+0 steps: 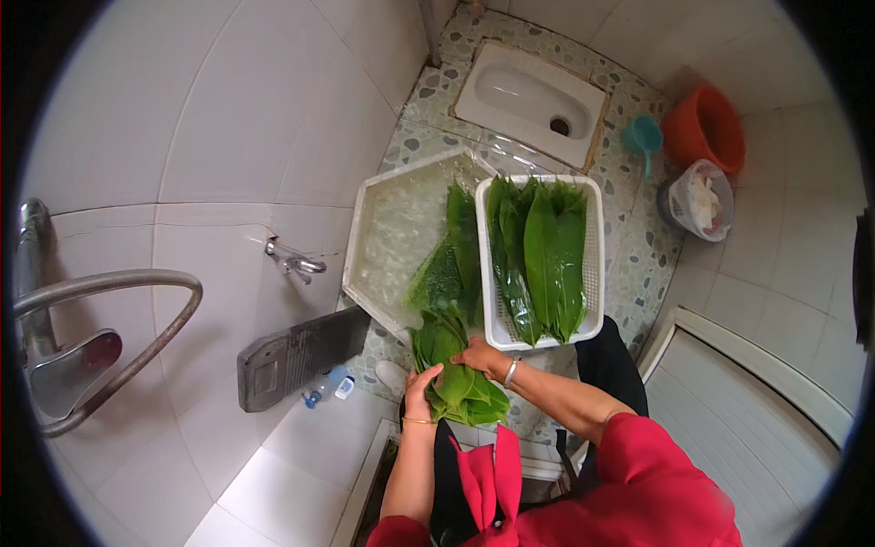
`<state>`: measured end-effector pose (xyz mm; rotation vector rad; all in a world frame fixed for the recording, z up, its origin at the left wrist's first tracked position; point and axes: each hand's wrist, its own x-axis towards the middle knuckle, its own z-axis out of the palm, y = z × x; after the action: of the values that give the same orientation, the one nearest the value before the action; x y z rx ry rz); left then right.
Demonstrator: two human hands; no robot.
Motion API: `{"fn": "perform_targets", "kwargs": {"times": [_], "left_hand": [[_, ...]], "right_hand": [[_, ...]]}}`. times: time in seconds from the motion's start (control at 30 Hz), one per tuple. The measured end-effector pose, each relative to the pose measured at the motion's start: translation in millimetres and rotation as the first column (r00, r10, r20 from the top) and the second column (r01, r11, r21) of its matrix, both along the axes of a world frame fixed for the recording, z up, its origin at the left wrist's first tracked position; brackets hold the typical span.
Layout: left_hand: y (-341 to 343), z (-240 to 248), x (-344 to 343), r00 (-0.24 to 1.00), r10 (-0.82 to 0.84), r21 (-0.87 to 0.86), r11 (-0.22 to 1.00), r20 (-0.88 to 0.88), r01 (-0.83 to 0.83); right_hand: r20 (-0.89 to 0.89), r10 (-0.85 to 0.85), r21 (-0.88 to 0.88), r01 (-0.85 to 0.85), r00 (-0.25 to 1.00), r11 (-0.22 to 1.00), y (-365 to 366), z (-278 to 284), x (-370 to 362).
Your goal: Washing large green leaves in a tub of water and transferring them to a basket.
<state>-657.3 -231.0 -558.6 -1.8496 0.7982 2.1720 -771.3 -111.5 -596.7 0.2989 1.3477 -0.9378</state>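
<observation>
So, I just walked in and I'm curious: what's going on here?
A person in a red top holds a bunch of green leaves between the left hand and right hand, near the edge of a pale basin of water. More leaves lie in the basin, and layered leaves lie in the white basket to its right.

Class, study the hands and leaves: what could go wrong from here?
The bunch of broad green leaves, held in the left hand and right hand, might slip or fan apart. The white perforated plastic basket, close beside the white angular water-filled basin, might be bumped, spilling its long green leaves.
</observation>
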Motion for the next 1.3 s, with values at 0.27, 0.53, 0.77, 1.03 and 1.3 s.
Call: {"fn": "perform_targets", "kwargs": {"times": [0.27,0.53,0.77,1.03,1.3], "left_hand": [[58.2,24.0,-64.5,0.938,-0.170,-0.326,0.943,-0.303,0.065],[100.9,-88.9,-140.9,0.799,-0.491,-0.461,0.831,-0.347,0.311],[118.1,-252.5,-126.3,0.700,-0.704,-0.531,0.551,0.119,0.644],[103.4,-246.2,-84.1,0.677,-0.736,-0.704,0.472,0.017,0.531],[-40.0,-300.0,-7.4,0.745,-0.571,-0.821,0.202,0.344,0.534]], "right_hand": [[-0.390,-0.233,-0.371,0.080,0.891,0.925,63.1,41.9,-42.9],[-0.387,-0.413,-0.268,0.328,0.824,0.906,134.4,-41.7,-84.5],[-0.504,-0.326,-0.058,0.345,0.800,0.937,153.8,-220.9,-64.6],[-0.662,-0.260,0.091,0.420,0.703,0.903,135.0,-231.9,-28.9],[-0.546,-0.443,-0.228,0.383,0.711,0.895,28.8,-170.0,11.7]]}}
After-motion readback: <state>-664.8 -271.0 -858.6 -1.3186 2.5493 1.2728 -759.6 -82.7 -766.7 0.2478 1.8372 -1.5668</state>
